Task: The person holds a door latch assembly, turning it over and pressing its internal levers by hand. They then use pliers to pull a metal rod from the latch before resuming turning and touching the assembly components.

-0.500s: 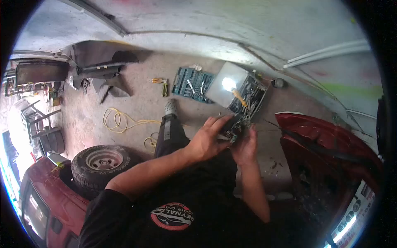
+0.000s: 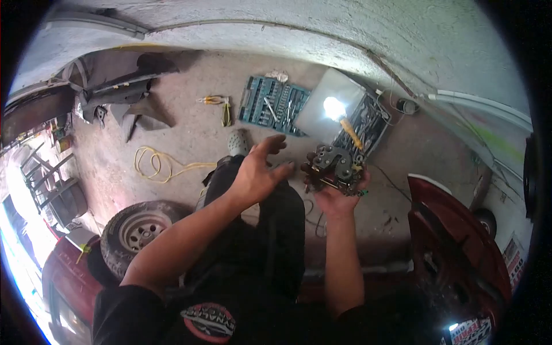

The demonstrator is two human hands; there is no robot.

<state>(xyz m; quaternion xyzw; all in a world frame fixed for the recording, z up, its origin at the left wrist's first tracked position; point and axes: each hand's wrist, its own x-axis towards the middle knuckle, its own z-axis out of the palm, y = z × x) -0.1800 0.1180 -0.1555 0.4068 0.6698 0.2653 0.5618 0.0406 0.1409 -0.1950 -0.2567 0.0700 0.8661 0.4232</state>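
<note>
My left hand (image 2: pixel 257 172) is raised in front of my left leg, its fingers apart and bent, with nothing in it. To its right, my right hand (image 2: pixel 340 198) supports a dark metal mechanism (image 2: pixel 334 167) from below, with fingers around its right side. The mechanism has rounded plates, round rivets and small green parts at its lower right edge. A gap separates my left hand from it. Just beyond it, a lit lamp with a yellow handle (image 2: pixel 351 133) lies over an open toolbox (image 2: pixel 368 123).
A teal socket set (image 2: pixel 273 106), pliers with yellow handles (image 2: pixel 215 100) and green-handled pliers (image 2: pixel 226 114) lie on the floor. A yellow cord (image 2: pixel 167 167) coils near a wheel (image 2: pixel 141 230). A red car panel (image 2: pixel 460 218) stands at right.
My left hand has come off the mechanism and moved left, its fingers spreading. My right hand still holds the mechanism, whose plates now face the camera. The view has shifted.
</note>
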